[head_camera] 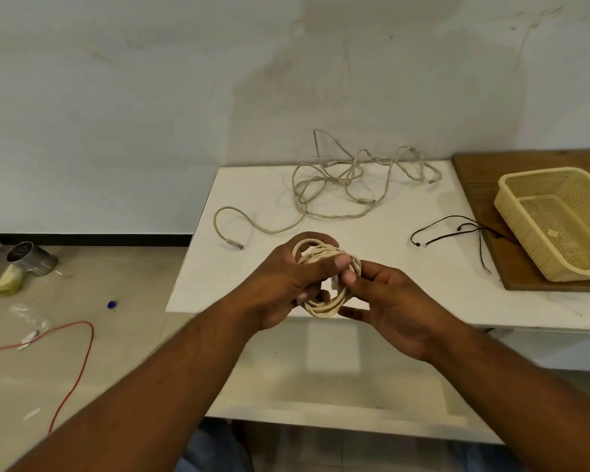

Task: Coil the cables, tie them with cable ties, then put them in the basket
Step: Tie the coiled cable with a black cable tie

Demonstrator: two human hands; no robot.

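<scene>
Holding a coiled cream cable (324, 281) just above the near edge of the white table (246, 185), the left hand (286, 284) was wrapped around the loops from the left, thumb pressed over the top strands, while the right hand (389, 301) pinched the coil's right side, its thumb and forefinger close to the clear plug at the centre. The coil carried no tie yet, and if either hand loosened to reach for one, the stiff loops would probably spring open and need winding again; the plug end could also slip out of the bundle. Farther back lay loose grey cable (338, 185) in a tangle; whether it was one cable or two could not be told, though several plug ends showed, and knots there might slow the next coiling. To the right lay black ties (457, 229), seemingly two thin cords, overlapping. One cream basket (556, 223) sat empty on a wooden board (474, 178), well apart from the hands.
</scene>
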